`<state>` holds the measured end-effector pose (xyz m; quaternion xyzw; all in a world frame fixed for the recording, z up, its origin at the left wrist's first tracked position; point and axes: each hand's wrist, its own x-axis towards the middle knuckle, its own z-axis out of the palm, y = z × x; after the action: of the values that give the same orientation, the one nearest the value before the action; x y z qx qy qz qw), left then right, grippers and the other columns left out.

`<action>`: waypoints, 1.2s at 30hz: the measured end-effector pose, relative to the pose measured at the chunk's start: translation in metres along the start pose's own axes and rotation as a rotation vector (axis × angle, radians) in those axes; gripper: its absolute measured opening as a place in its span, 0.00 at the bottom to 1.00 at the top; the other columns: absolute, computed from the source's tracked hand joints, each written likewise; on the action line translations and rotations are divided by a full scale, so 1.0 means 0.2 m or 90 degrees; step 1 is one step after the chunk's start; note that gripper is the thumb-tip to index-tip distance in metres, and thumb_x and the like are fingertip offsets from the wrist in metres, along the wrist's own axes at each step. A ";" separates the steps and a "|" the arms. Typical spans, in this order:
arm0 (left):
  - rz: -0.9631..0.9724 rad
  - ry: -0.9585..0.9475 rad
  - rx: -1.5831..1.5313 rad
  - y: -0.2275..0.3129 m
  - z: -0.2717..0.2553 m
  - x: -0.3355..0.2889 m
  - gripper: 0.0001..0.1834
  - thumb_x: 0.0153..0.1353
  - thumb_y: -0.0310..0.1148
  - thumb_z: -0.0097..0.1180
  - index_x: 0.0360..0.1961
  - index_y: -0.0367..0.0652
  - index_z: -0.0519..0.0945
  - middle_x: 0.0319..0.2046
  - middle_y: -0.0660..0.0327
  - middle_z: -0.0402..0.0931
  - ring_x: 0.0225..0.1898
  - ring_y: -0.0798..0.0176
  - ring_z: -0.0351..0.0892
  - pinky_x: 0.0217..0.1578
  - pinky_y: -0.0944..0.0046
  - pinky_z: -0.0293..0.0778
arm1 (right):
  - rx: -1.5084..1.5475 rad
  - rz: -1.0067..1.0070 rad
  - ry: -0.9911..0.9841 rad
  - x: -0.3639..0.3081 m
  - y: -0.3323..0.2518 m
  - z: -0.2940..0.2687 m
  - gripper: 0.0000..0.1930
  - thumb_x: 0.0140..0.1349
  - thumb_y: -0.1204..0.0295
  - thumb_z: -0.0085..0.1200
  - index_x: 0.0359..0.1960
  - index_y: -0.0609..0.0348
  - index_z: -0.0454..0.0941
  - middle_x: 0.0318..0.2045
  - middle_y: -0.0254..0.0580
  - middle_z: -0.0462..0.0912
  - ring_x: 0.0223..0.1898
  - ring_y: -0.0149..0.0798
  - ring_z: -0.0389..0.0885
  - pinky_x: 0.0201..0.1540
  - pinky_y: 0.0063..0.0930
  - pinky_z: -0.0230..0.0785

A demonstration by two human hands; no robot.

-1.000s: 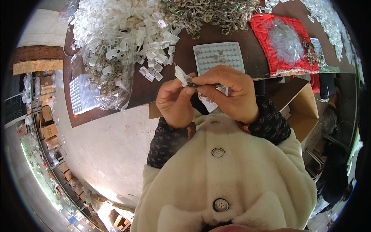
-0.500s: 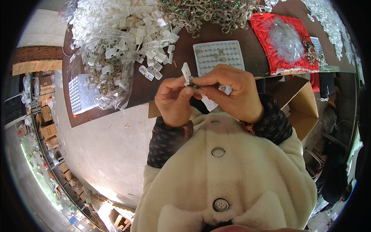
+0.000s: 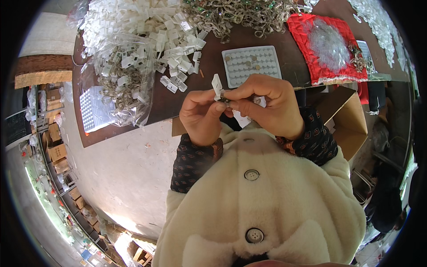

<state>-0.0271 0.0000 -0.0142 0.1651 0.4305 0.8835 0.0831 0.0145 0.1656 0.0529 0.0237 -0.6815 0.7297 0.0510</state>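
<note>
In front of my chest, above the table's near edge, both hands meet at the fingertips. My left hand (image 3: 202, 116) is closed, its thumb and fingers pinching a small white plastic holder (image 3: 217, 84) whose flat flap stands up. Pressed against it, the thumb and index finger of my right hand (image 3: 270, 106) grip a small dark metallic piece (image 3: 225, 100), mostly covered by the fingertips. Its exact kind cannot be made out. Just beyond my hands lies a pale moulded tray (image 3: 252, 52) with rows of hollows and several small round discs on it.
A heap of white plastic holders (image 3: 129, 22) covers the table's left. Beside it lies a clear bag (image 3: 126, 89) of metallic pieces. Further back is a metallic-looking pile (image 3: 240, 15). At right, a red cloth (image 3: 304, 53) carries clear strands. An open cardboard box (image 3: 349, 120) stands below the edge.
The white holder's upright flap has tilted slightly and shifted a little to the right. My hands remain almost in place, still pinched together.
</note>
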 end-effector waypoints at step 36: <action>0.162 0.055 0.060 -0.06 0.08 -0.04 0.16 0.63 0.15 0.57 0.48 0.42 0.70 0.46 0.43 0.80 0.46 0.59 0.81 0.44 0.60 0.80 | -0.056 -0.052 0.077 0.00 0.04 0.07 0.07 0.52 0.85 0.55 0.33 0.65 0.75 0.33 0.38 0.81 0.35 0.27 0.81 0.40 0.22 0.75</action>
<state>-0.0127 0.0176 -0.0166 0.1840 0.4499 0.8721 -0.0563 0.0126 0.1512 0.0460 0.0048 -0.7069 0.6965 0.1228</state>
